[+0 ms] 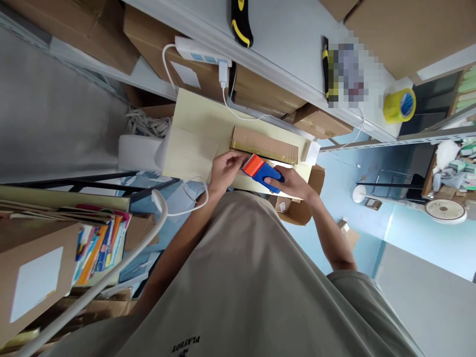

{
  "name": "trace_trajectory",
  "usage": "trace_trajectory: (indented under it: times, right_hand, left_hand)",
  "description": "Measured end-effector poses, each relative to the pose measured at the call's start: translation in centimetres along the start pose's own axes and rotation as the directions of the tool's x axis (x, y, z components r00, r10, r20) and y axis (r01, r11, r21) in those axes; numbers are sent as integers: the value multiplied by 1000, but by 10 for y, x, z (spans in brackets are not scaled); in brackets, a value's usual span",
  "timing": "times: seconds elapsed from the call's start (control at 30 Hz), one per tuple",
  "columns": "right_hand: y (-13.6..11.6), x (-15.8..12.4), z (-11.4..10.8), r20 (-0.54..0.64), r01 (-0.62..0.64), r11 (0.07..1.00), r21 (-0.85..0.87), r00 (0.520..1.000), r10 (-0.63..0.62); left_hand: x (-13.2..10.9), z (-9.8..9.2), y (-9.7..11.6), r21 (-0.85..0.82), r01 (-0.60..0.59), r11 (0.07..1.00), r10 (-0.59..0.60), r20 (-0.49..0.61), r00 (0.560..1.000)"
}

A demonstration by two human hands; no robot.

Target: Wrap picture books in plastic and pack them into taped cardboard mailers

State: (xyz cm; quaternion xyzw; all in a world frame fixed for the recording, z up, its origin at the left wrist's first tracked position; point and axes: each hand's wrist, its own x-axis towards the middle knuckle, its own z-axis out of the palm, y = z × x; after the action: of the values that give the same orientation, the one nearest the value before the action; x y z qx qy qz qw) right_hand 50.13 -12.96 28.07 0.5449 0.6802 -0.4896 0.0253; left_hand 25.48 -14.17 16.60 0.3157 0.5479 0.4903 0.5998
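My right hand [290, 182] is wrapped round the blue body of a tape dispenser [263, 173]. Its orange head, edged with metal teeth, points left. Close to those teeth is my left hand [225, 171], thumb and fingers pinched together; what they hold, if anything, is too small to make out. Just beyond both hands lies a long, narrow cardboard box [266, 141] with yellowish tape along its near side. The box rests on a pale yellow tabletop [197, 144]. Part of the box's near edge is hidden by the hands and the dispenser.
Above the table runs a grey shelf [286, 44] bearing a black-yellow cutter [241, 25] and a yellow tape roll [399, 105]. A white cable hangs from a power strip [203, 51]. An open carton [297, 210] stands below right; a white tube [107, 277] crosses the left.
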Motion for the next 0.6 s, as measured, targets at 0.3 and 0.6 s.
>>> trace_trajectory:
  times: [0.3,0.6]
  right_hand:
    - [-4,18,-83,214,-164,968,-192,955,205]
    - [1,81,-70,280,-238,945,-225,913,297]
  left_hand:
    - [39,-49,-23,-137,11,990,-52,-300,952]
    - [62,-59,-61,-26,73,997,-77,-340,937]
